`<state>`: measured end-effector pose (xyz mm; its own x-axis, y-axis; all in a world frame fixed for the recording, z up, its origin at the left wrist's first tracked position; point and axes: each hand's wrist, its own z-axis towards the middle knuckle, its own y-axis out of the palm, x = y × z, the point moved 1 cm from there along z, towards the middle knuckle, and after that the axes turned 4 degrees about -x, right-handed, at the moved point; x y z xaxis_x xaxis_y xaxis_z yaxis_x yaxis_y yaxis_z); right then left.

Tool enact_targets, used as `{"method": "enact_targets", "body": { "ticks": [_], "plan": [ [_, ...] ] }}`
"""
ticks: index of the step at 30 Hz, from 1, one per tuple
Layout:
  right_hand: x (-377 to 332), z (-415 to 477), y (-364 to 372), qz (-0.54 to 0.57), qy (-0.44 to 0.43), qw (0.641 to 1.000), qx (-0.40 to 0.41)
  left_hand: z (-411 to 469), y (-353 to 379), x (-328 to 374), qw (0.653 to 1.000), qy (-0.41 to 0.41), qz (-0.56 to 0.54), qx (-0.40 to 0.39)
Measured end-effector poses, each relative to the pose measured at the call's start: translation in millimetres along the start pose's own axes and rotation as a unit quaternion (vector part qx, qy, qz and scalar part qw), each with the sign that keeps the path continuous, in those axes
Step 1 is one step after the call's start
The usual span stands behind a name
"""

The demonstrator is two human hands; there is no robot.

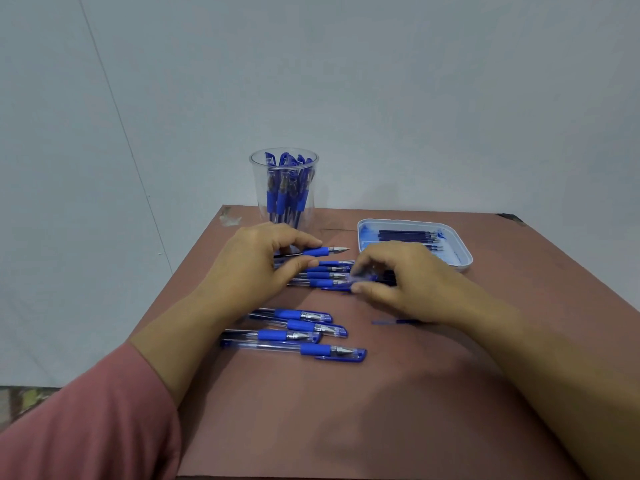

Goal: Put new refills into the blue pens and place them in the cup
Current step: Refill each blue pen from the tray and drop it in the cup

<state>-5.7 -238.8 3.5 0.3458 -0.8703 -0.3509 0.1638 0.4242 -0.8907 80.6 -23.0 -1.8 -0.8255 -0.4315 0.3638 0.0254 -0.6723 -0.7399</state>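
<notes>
Four capped pens (301,325) on the tabletop (346,410), just nearer than the wrists. Pinching an uncapped pen (320,251) in the left hand (256,261), a blurred clear cap (363,277) in the curled right hand (401,282). Between the hands, a pile (322,275). Beyond the left, cup (255,188) of pens; beyond the right, tray (464,251) of refills (405,233).

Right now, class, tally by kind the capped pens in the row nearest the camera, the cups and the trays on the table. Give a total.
Capped pens in the near row: 4
Clear cup: 1
White tray: 1
Total: 6
</notes>
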Motion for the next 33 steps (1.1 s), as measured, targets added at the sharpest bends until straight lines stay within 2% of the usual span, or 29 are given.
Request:
{"method": "enact_targets", "body": {
  "ticks": [4, 11, 17, 21, 25, 30, 33],
  "plan": [
    [6.9, -1.5, -10.5, 0.027, 0.023, 0.997, 0.068, 0.4, 1.8, 0.5, 1.0, 0.008, 0.003, -0.016],
    [-1.6, 3.8, -0.7, 0.028, -0.039, 0.995, 0.089, -1.6, 6.1, 10.1, 0.999, 0.019, -0.024, -0.039],
    [-6.2, 3.9, 6.2, 0.078, -0.055, 0.986, 0.137, -3.9, 6.6, 14.7, 0.999, 0.025, -0.034, -0.019],
    [-6.2, 5.2, 8.4, 0.074, -0.059, 0.986, 0.136, -3.3, 5.2, 17.4, 0.999, 0.019, -0.029, -0.028],
    [-6.3, 8.9, 5.6, 0.084, -0.045, 0.99, 0.103, -2.9, 2.1, 19.7, 0.998, -0.01, -0.023, -0.06],
    [6.9, 6.8, -0.8, 0.083, 0.013, 0.994, 0.074, -13.4, -6.1, 20.4, 0.98, -0.048, 0.118, -0.151],
    [16.4, 3.5, -6.3, 0.103, 0.049, 0.989, 0.091, -26.2, -10.6, 19.2, 0.965, -0.074, 0.141, -0.208]
  ]
}}
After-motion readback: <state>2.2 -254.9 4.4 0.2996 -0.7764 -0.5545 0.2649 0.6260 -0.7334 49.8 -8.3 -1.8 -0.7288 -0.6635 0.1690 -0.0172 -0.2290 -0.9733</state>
